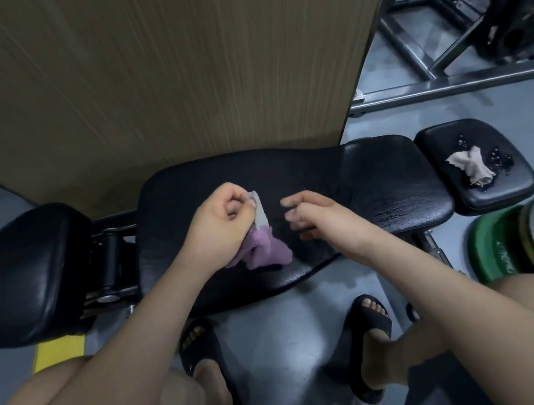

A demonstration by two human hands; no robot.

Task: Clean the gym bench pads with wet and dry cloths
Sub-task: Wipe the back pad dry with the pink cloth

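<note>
I am pinching a crumpled purple cloth (266,252) by its pale edge with my left hand (219,217), and its loose end is lying on the long black vinyl bench pad (372,184). I am holding my right hand (309,214) just beside it over the pad, fingers loosely spread and gripping nothing. A crumpled beige cloth (473,169) is lying among water droplets on the small black square pad (505,193) to my right, near a green weight plate (494,244).

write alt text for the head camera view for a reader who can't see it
Seen from above, a person's left hand grips a purple cloth on the black middle pad of a gym bench, the open right hand beside it. A crumpled beige cloth lies among water drops on the small end pad at right.
</note>
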